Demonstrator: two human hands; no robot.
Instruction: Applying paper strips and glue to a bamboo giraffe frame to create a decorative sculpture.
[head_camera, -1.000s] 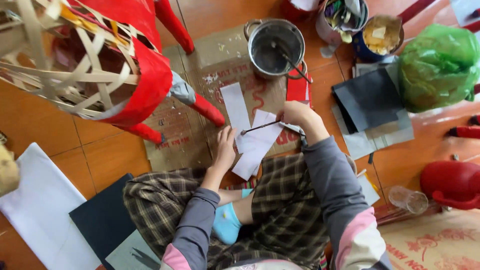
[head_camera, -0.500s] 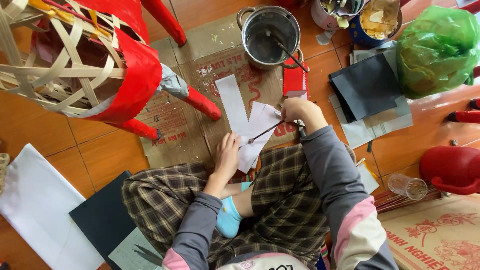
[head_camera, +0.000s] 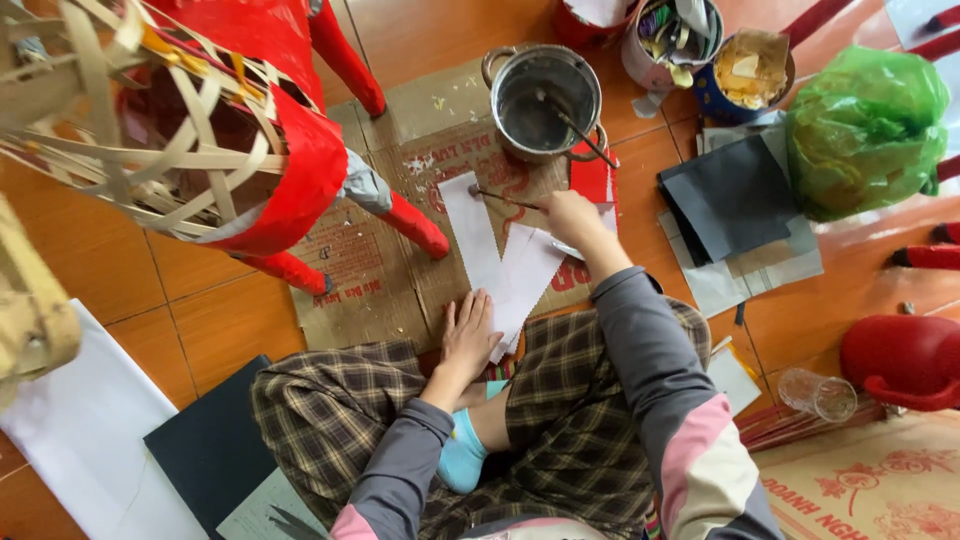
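She sits cross-legged on the floor; her left hand lies flat, fingers spread, pressing the near end of a white paper strip onto the cardboard sheet. Her right hand is closed around a thin brush, tip touching the paper's far end, just below the metal pot
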